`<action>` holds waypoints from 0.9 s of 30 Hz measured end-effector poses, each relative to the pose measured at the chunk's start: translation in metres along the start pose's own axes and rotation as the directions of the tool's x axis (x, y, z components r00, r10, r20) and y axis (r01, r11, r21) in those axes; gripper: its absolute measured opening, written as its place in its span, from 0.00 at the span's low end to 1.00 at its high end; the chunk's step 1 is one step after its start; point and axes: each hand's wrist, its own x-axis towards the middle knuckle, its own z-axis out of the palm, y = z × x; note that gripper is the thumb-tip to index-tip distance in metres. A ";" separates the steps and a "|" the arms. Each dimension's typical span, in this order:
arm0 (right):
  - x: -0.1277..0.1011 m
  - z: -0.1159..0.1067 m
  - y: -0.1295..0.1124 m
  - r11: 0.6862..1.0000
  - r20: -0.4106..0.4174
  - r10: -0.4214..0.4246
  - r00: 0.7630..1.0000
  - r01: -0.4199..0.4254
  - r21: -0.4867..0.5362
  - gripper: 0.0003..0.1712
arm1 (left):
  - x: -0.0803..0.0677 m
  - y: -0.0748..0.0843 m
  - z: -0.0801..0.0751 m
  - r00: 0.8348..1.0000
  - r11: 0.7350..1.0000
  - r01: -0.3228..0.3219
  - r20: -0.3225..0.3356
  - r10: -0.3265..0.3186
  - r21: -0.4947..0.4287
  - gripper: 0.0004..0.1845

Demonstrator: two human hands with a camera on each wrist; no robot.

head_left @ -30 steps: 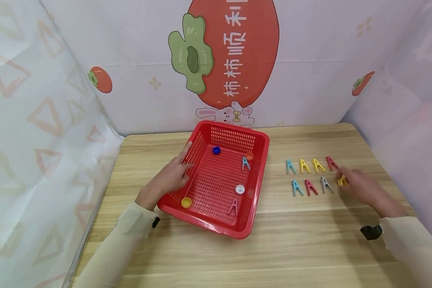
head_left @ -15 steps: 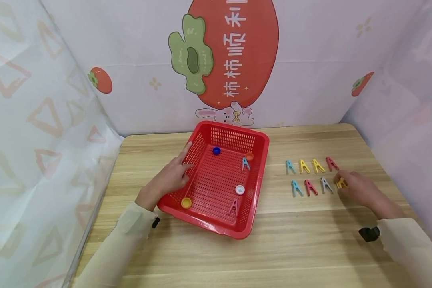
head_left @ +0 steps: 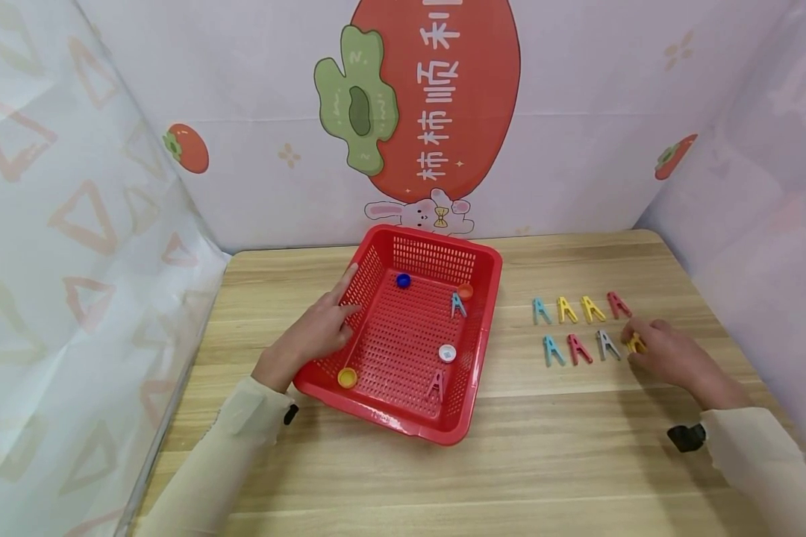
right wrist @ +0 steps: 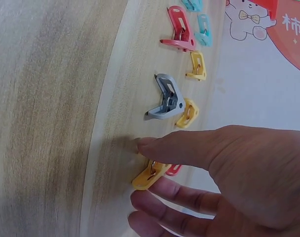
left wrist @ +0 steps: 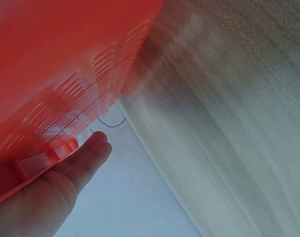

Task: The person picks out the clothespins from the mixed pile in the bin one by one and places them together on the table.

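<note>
Our right hand (head_left: 668, 349) pinches the small yellow plastic clothespin (right wrist: 149, 176) between thumb and fingers; we judge it light, stiff and springy, best held at its handle ends. Our left hand (head_left: 312, 333) rests flat-fingered on the red plastic basket (head_left: 483, 321).

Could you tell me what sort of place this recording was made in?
Probably a small screened-off tabletop booth for recording hand work: a wooden table is enclosed by printed cloth backdrops, with a red basket and neat rows of coloured clothes pegs laid out.
</note>
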 end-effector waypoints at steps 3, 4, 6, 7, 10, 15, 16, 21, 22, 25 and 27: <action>-0.001 0.000 0.000 1.000 0.007 0.003 1.000 -0.003 0.006 0.14 | 0.000 0.000 0.000 0.999 0.999 -0.037 -0.012 0.037 0.032 0.27; -0.001 0.000 0.000 1.000 0.010 0.007 1.000 -0.007 0.009 0.14 | 0.000 0.000 0.000 0.999 0.998 -0.045 -0.014 0.046 0.041 0.27; -0.001 -0.001 0.001 1.000 0.017 0.017 1.000 -0.017 0.020 0.15 | 0.000 -0.001 -0.001 0.999 0.998 -0.049 -0.014 0.050 0.048 0.27; -0.001 -0.001 0.001 0.999 0.020 0.024 1.000 -0.024 0.026 0.15 | 0.001 -0.001 -0.001 0.999 0.998 -0.045 -0.013 0.046 0.047 0.27; -0.002 -0.004 0.001 0.999 0.017 0.035 0.999 -0.036 0.037 0.17 | 0.001 -0.001 -0.001 1.000 0.999 -0.027 -0.006 0.028 0.037 0.27; -0.003 -0.010 -0.005 0.999 -0.025 0.017 1.000 -0.016 0.031 0.19 | 0.001 0.000 -0.001 1.000 1.000 -0.012 0.002 0.012 0.023 0.28; -0.003 -0.012 -0.007 1.000 -0.032 0.014 0.999 -0.014 0.028 0.19 | 0.001 0.000 0.000 1.000 1.000 -0.010 0.003 0.010 0.020 0.28; 0.002 -0.022 -0.025 1.000 -0.084 -0.004 0.996 0.004 -0.003 0.20 | 0.001 0.000 0.000 1.000 1.000 0.003 0.009 -0.003 0.009 0.28; 0.003 -0.024 -0.029 1.000 -0.094 -0.008 0.996 0.008 -0.002 0.19 | 0.001 0.000 0.000 1.000 1.000 0.007 0.010 -0.007 0.005 0.28; 0.007 -0.031 -0.044 1.000 -0.134 -0.026 0.991 0.027 0.009 0.17 | 0.001 0.000 0.000 1.000 1.000 0.012 0.011 -0.012 0.007 0.29; 0.010 -0.036 -0.054 0.999 -0.159 -0.033 0.987 0.037 0.018 0.17 | 0.001 0.000 0.000 1.000 1.000 0.013 0.010 -0.013 0.004 0.29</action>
